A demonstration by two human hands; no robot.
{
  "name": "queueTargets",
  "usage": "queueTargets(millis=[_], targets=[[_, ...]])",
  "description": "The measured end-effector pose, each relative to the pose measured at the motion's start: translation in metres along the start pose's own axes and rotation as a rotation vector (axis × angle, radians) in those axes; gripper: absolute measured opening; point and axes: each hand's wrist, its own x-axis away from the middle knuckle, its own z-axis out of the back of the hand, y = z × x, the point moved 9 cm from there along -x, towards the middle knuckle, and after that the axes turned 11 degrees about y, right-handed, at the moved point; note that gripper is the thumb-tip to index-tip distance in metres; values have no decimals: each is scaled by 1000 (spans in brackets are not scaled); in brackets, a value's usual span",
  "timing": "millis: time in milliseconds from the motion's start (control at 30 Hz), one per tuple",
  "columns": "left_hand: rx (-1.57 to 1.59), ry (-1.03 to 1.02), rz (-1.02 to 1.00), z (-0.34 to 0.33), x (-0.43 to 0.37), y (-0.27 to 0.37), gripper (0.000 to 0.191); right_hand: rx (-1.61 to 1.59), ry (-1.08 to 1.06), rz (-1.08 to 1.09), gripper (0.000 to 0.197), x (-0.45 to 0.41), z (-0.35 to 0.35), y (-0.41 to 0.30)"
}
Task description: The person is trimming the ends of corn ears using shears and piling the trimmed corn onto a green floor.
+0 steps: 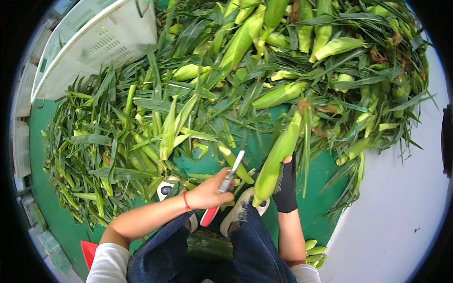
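Note:
My left hand [211, 191], bare with a red cord at the wrist, grips a bladed cutting tool [230, 177]. The tool has a pale metal blade pointing up and away and a red-and-white handle end below the fist; its exact kind is unclear. In a black fingerless glove, my right hand [285, 184] holds an ear of corn [275, 161] in its green husk. That ear stands tilted over my right shoe, its silk end upward. The blade is to the left of the ear, apart from it. A loose piece of green husk [235, 164] lies just behind the blade.
Unhusked corn and long leaves form a large pile [339, 74] ahead. Stripped leaves and husks heap [106, 148] at left, beside a white plastic crate [102, 42]. Several trimmed ears [315, 252] lie behind my right arm. A red object [88, 252] sits at lower left on the green floor [42, 148].

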Motion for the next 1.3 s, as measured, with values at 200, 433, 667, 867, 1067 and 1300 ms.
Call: queueTargets(millis=[200, 433, 667, 867, 1067, 1300], targets=[[-124, 329, -337, 35, -31, 70, 64, 668, -243, 358, 54, 44, -51, -12], [-458, -15, -292, 72, -15, 53, 75, 1048, -176, 493, 56, 42, -48, -45], [-725, 262, -443, 81, -19, 37, 34, 1459, -317, 511, 55, 44, -60, -46], [-57, 463, -46, 119, -21, 8, 45, 942, -309, 395, 68, 49, -48, -29], [344, 422, -217, 80, -4, 65, 44, 993, -252, 694, 61, 65, -80, -18], [313, 402, -97, 84, -9, 61, 40, 1064, -235, 782, 53, 68, -88, -33]])
